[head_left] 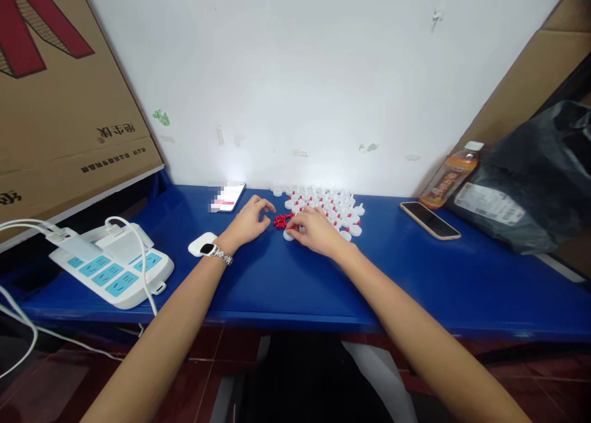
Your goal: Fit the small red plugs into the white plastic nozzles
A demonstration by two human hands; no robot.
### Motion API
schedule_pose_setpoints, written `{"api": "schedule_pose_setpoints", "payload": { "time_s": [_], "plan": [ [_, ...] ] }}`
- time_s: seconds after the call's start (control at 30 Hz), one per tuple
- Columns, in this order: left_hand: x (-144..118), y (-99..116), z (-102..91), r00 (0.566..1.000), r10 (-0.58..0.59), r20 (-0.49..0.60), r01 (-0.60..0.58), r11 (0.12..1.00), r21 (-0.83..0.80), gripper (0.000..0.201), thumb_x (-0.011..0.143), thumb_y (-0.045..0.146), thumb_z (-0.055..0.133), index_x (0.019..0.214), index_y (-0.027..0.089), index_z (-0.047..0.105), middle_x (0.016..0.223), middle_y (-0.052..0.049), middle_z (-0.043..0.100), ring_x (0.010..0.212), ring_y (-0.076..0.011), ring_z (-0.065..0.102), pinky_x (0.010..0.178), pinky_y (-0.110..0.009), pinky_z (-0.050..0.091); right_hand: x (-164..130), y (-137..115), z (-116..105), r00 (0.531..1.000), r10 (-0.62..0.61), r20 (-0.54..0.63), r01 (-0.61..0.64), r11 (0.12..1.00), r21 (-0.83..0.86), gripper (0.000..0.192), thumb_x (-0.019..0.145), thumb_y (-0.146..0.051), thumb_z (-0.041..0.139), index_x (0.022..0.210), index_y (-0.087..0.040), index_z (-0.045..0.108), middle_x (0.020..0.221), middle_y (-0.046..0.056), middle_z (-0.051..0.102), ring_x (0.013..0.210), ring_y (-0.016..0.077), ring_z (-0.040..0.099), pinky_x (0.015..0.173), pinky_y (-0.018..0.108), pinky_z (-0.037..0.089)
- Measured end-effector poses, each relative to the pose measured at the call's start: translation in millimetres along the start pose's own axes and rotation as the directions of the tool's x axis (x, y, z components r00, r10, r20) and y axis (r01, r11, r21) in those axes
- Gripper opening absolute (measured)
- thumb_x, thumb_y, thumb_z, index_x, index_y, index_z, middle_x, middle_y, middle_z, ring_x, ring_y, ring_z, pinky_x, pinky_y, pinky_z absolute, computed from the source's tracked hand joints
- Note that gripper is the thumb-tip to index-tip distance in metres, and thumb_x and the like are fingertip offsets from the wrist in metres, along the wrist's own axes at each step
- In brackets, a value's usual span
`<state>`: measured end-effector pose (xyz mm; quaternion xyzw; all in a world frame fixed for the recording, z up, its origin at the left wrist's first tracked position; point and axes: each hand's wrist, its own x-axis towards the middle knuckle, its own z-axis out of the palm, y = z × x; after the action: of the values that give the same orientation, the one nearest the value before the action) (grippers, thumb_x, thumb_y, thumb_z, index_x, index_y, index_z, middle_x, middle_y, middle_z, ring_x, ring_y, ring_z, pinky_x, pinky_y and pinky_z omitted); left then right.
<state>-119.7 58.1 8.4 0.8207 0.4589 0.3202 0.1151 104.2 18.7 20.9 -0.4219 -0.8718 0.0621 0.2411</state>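
My right hand (316, 231) pinches at a white round cap (289, 235) standing on the blue table. Part of that cap is hidden behind the fingers. A small pile of red tips (281, 220) lies just left of these fingers. My left hand (252, 221) hovers to the left of the pile, with its thumb and bent fingers apart and nothing visible between them. Behind and right of my right hand stand many white nozzle caps (354, 229) in a cluster. The nearer ones carry red tips, while those by the wall look plain white.
On the blue table (295, 287) are a power strip (120, 287) with cables, a white case (201, 243) and a lit phone (231, 197) at left. A dark phone (430, 220), a drink bottle (449, 178) and a black bag (517, 183) lie at right. A white wall (295, 90) rises behind.
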Motion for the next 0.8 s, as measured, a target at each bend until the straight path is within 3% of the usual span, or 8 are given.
{"api": "schedule_pose_setpoints", "payload": {
  "time_s": [0.17,0.3,0.4,0.6,0.8],
  "plan": [
    [-2,0,4.1,0.999,-0.032,-0.017,0.034,0.997,0.074,0.022,0.087,0.02,0.053,0.103,0.022,0.067,0.102,-0.006,0.055,0.088,-0.02,0.058,0.08,-0.037,0.051,-1,5,-2,0.999,0.037,0.034,-0.033,0.992,-0.119,0.018,0.092,-0.024,0.06,0.084,-0.022,0.076,0.085,0.007,0.07,0.094,0.0249,0.051,0.088,0.04,0.028],
    [6,-1,8.9,0.99,-0.071,-0.124,0.09,0.984,0.154,0.018,0.092,0.026,0.051,0.103,0.02,0.064,0.103,-0.009,0.059,0.101,-0.0251,0.058,0.089,-0.041,0.05,-2,6,-6,0.995,0.098,-0.019,-0.099,0.99,-0.102,0.015,0.091,-0.031,0.064,0.092,-0.022,0.076,0.087,0.007,0.067,0.094,0.0251,0.051,0.089,0.04,0.029],
    [29,-5,18.4,0.974,-0.128,-0.187,0.157,0.977,0.147,0.018,0.094,0.028,0.051,0.105,0.018,0.061,0.106,-0.011,0.062,0.107,-0.0267,0.057,0.097,-0.043,0.047,1,4,-7,0.984,0.139,-0.109,-0.14,0.99,-0.006,0.02,0.091,-0.039,0.064,0.097,-0.023,0.075,0.082,0.005,0.065,0.091,0.024,0.052,0.09,0.039,0.031],
    [91,-21,47.7,0.93,-0.311,-0.198,0.342,0.927,0.152,0.03,0.09,0.034,0.059,0.113,0.014,0.058,0.119,-0.018,0.06,0.119,-0.0336,0.052,0.101,-0.046,0.044,5,13,-7,0.949,0.213,-0.234,-0.17,0.967,0.19,0.02,0.092,-0.033,0.06,0.081,-0.022,0.072,0.068,0.001,0.063,0.078,0.0195,0.054,0.083,0.034,0.036],
    [107,-30,63.6,0.913,-0.37,-0.173,0.398,0.902,0.167,0.026,0.087,0.031,0.063,0.107,0.015,0.062,0.116,-0.018,0.061,0.116,-0.0338,0.055,0.101,-0.047,0.043,5,19,-8,0.924,0.249,-0.289,-0.166,0.945,0.282,0.022,0.091,-0.033,0.059,0.075,-0.022,0.07,0.066,0.0,0.066,0.073,0.0191,0.057,0.076,0.032,0.039]
  ]
}}
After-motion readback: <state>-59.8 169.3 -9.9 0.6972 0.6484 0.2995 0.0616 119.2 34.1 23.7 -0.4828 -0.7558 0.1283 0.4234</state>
